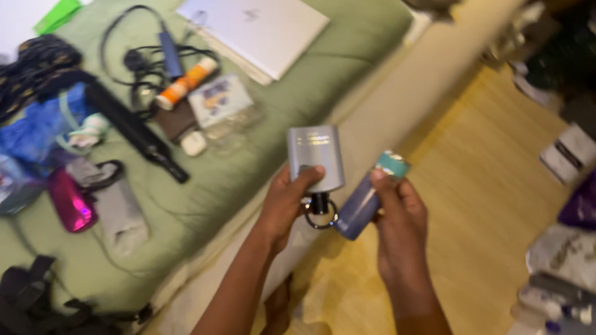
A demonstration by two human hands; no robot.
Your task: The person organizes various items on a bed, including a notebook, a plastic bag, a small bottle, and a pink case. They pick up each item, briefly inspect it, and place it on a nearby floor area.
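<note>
A: Quickly, hands? 
B: Frame centre: left hand [283,203] gripped the grey metal flask [316,158]; right hand [399,213] held a blue tube [365,197]. 
A: Handling? 
B: Flask looked rigid, smooth, probably slippery; best held around its body.

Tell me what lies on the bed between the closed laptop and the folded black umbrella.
In the head view, between the laptop and the umbrella lie tangled black cables and an orange-and-white tube.
</note>
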